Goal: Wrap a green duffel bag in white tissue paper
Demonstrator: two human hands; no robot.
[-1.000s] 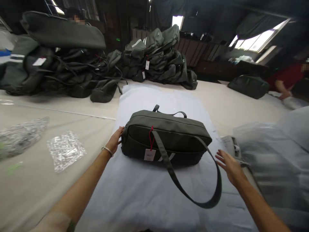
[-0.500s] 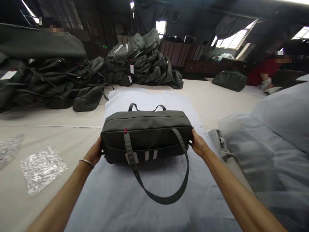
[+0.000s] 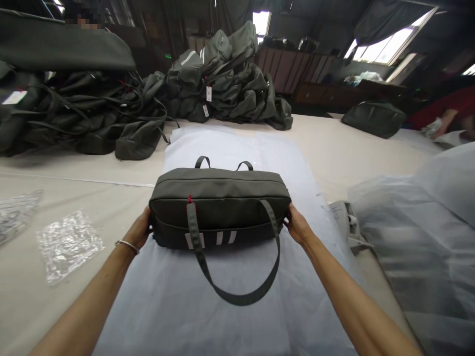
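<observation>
Both hands press against the ends of a dark olive duffel bag (image 3: 218, 198), the left hand (image 3: 139, 231) cupped on its left end and the right hand (image 3: 297, 226) on its right end, each grip closed on the bag's fabric. It lies on a pale sheet (image 3: 230, 301) spread over the table (image 3: 92, 168), about midway across, its carry strap (image 3: 237, 291) looping toward the near edge. Crinkled plastic bags (image 3: 69, 244) lie toward the table's left edge, and piled olive bags (image 3: 222, 84) sit along the far edge
</observation>
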